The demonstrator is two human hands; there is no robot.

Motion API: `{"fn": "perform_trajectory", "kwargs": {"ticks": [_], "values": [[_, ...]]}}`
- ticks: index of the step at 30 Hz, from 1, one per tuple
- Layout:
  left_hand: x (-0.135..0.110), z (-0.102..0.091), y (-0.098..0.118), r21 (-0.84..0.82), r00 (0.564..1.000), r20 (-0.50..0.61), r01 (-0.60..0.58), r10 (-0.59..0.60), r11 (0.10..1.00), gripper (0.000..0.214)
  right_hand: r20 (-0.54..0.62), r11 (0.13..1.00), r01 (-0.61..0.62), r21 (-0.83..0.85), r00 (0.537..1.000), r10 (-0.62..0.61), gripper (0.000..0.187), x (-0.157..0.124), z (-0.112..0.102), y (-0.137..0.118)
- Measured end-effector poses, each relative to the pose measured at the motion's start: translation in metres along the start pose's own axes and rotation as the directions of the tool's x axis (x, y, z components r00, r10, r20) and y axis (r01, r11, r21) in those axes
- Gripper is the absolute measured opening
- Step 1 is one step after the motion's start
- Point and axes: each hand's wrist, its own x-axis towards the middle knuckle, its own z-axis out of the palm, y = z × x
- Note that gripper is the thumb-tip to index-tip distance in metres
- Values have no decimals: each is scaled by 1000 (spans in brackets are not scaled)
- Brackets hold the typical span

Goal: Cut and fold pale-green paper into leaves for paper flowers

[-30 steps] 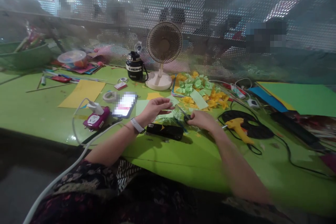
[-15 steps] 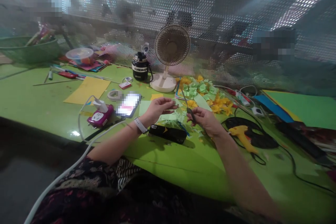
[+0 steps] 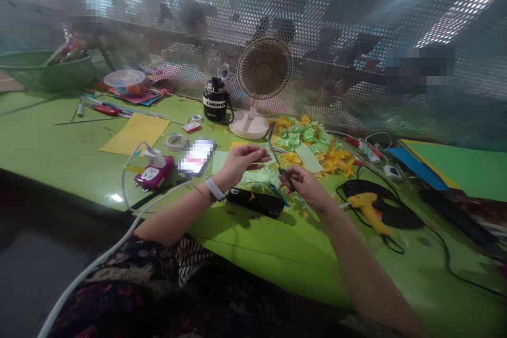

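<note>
Scissors with a black handle are in my right hand, which is closed around the grip; the thin blades tilt up and away to the left. Facing them, my left hand has its thumb and fingers pinched on a small pale green paper piece, partly hidden by the fingertips. Below both hands lie light green paper cuttings, beside a long black case. Behind the scissors spreads a heap of green paper flowers and yellow paper flowers.
A white fan and a black bottle stand at the back. On the left are a phone, a tape roll, a purple power adapter with a cable and yellow paper. A yellow glue gun lies right.
The scissors have shifted slightly left, closer to my left hand, and the pale green paper shows more clearly at its fingertips. The whole view has moved slightly.
</note>
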Motion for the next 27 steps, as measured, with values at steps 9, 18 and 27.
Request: {"fn": "perform_trajectory", "kwargs": {"ticks": [9, 18, 27], "values": [[-3, 1, -1, -13, 999, 45, 25, -25, 1000, 20, 54, 1000, 21, -22, 998, -20, 49, 0, 0, 5], [-1, 0, -2, -23, 998, 59, 11, -10, 1000, 18, 83, 999, 25, -20, 996, -23, 48, 0, -1, 6], [-1, -2, -5, -11, 998, 65, 14, -13, 1000, 21, 77, 1000, 14, -7, 997, -14, 48, 0, -3, 5]]}}
